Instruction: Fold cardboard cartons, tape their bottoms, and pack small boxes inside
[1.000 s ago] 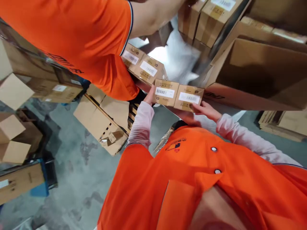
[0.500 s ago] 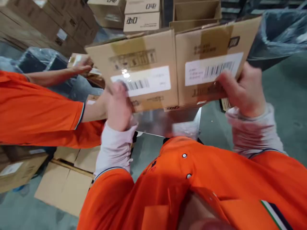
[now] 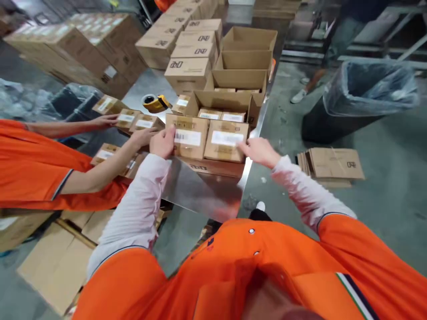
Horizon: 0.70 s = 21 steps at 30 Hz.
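Note:
Two small labelled boxes, a left one [image 3: 188,144] and a right one [image 3: 225,149], sit side by side at the near side of an open carton [image 3: 216,168]. My left hand [image 3: 162,142] grips the outer side of the left box. On the other side, my right hand [image 3: 259,151] has its fingers against the right box, so the pair is squeezed between my hands. Behind them, more small boxes [image 3: 222,115] lie inside the carton. The carton rests on a shiny metal table [image 3: 200,193].
A co-worker's hands touch small boxes [image 3: 126,119] on the left. A tape dispenser [image 3: 156,103] lies behind. Open cartons [image 3: 248,40] line the table beyond, beside closed cartons [image 3: 188,73]. A lined bin [image 3: 328,115] and flattened cardboard [image 3: 336,163] stand on the right.
The two small boxes have moved down and away from me, from close to the camera to the open carton. Both my hands moved with them, and the view now takes in more of the table.

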### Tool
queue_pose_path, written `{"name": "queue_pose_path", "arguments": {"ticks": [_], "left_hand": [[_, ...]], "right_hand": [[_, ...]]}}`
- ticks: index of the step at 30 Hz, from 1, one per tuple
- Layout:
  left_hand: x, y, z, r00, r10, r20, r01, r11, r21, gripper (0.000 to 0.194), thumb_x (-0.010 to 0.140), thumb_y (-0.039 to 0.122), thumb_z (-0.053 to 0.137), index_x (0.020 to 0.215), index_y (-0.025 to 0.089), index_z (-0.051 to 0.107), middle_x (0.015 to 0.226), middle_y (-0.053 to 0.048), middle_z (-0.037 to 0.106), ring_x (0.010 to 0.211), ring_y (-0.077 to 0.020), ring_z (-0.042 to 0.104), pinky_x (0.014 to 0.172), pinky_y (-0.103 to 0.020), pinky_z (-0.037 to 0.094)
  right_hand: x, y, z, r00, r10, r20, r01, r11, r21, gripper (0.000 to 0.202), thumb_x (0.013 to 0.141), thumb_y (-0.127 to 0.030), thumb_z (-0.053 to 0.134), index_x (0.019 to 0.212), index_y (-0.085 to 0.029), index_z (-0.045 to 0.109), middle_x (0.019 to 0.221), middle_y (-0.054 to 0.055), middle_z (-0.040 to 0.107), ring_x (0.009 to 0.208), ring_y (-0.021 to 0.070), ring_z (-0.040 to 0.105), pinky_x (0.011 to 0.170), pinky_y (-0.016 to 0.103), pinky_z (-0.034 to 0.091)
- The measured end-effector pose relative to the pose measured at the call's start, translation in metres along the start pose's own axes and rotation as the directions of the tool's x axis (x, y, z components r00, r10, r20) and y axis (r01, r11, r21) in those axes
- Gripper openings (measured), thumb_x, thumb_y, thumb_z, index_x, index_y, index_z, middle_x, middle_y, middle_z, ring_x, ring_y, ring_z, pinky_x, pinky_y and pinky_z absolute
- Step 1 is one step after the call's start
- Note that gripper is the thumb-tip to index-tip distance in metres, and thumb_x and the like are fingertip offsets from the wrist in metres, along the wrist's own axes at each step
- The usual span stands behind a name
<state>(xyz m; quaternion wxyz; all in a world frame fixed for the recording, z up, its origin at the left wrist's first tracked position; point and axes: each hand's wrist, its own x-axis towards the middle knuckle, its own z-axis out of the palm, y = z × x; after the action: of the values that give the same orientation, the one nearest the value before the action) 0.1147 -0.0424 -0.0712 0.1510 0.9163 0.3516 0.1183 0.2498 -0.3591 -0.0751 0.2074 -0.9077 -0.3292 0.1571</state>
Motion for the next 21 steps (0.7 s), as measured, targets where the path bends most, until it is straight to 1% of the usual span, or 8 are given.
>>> {"name": "queue_pose_path", "arguments": {"ticks": [3,7,11,14,15,18,19,21], "left_hand": [[-0.012,0.027,0.001,0.976,-0.21,-0.049,0.214,0.973,0.091,0.057,0.109,0.042,0.031,0.106,0.01,0.078,0.122,-0.024,0.077,0.123,-0.0373,0.07,0.108,-0.047,0.053],[-0.025,0.056,-0.002,0.949,-0.312,-0.032,0.313,0.932,0.182,0.064,0.112,0.044,0.026,0.123,0.005,0.076,0.132,-0.029,0.072,0.131,-0.0405,0.066,0.111,-0.051,0.05],[-0.042,0.065,-0.007,0.934,-0.353,-0.053,0.356,0.913,0.2,0.061,0.112,0.036,0.026,0.132,0.0,0.07,0.139,-0.032,0.067,0.138,-0.0402,0.061,0.118,-0.052,0.043],[-0.059,0.075,-0.003,0.941,-0.329,-0.08,0.337,0.93,0.148,0.06,0.109,0.047,0.04,0.149,0.007,0.06,0.144,-0.026,0.066,0.137,-0.039,0.062,0.118,-0.05,0.044],[-0.065,0.081,0.001,0.948,-0.307,-0.082,0.315,0.943,0.111,0.071,0.103,0.053,0.053,0.159,0.009,0.05,0.148,-0.025,0.064,0.135,-0.0396,0.063,0.117,-0.05,0.046],[-0.083,0.106,0.018,0.959,-0.246,-0.141,0.255,0.965,0.052,0.136,0.074,0.064,0.087,0.175,0.008,0.015,0.162,-0.03,0.046,0.143,-0.0458,0.055,0.118,-0.053,0.046],[-0.088,0.115,0.024,0.956,-0.238,-0.172,0.253,0.965,0.069,0.148,0.066,0.065,0.092,0.175,0.008,0.01,0.167,-0.031,0.038,0.149,-0.0484,0.047,0.121,-0.055,0.043],[-0.096,0.132,0.037,0.947,-0.242,-0.213,0.272,0.954,0.123,0.154,0.058,0.068,0.095,0.175,0.011,0.014,0.173,-0.031,0.024,0.158,-0.0522,0.031,0.125,-0.061,0.036]], "right_hand": [[0.013,0.002,0.017,0.972,-0.177,0.155,0.147,0.97,0.191,0.055,0.111,-0.05,0.051,0.072,-0.015,0.068,0.079,0.01,0.074,0.083,0.0191,0.074,0.08,0.023,0.05],[0.022,-0.007,0.038,0.919,-0.338,0.204,0.207,0.852,0.482,0.045,0.112,-0.037,0.049,0.08,-0.014,0.069,0.081,0.005,0.076,0.069,0.0104,0.068,0.075,0.02,0.048],[0.021,-0.001,0.05,0.865,-0.489,0.115,0.399,0.808,0.433,0.032,0.108,-0.031,0.057,0.089,-0.012,0.075,0.093,0.007,0.077,0.084,0.0129,0.068,0.085,0.022,0.048],[0.022,0.005,0.05,0.838,-0.54,0.078,0.484,0.801,0.351,0.024,0.105,-0.025,0.058,0.103,-0.012,0.077,0.104,0.009,0.077,0.097,0.0167,0.069,0.095,0.026,0.049],[0.024,0.005,0.049,0.833,-0.545,0.095,0.492,0.81,0.319,0.024,0.104,-0.023,0.057,0.109,-0.012,0.077,0.108,0.01,0.077,0.101,0.0175,0.07,0.097,0.027,0.05],[0.034,0.0,0.044,0.796,-0.563,0.221,0.525,0.825,0.211,0.03,0.103,-0.014,0.052,0.122,-0.011,0.075,0.114,0.012,0.078,0.106,0.019,0.072,0.1,0.028,0.051],[0.039,-0.002,0.042,0.774,-0.573,0.269,0.544,0.819,0.18,0.03,0.102,-0.013,0.051,0.121,-0.01,0.074,0.113,0.012,0.078,0.105,0.0195,0.073,0.099,0.027,0.052],[0.05,-0.003,0.04,0.733,-0.588,0.343,0.582,0.802,0.13,0.024,0.101,-0.014,0.055,0.11,-0.01,0.076,0.107,0.014,0.078,0.104,0.0214,0.074,0.096,0.027,0.054]]}}
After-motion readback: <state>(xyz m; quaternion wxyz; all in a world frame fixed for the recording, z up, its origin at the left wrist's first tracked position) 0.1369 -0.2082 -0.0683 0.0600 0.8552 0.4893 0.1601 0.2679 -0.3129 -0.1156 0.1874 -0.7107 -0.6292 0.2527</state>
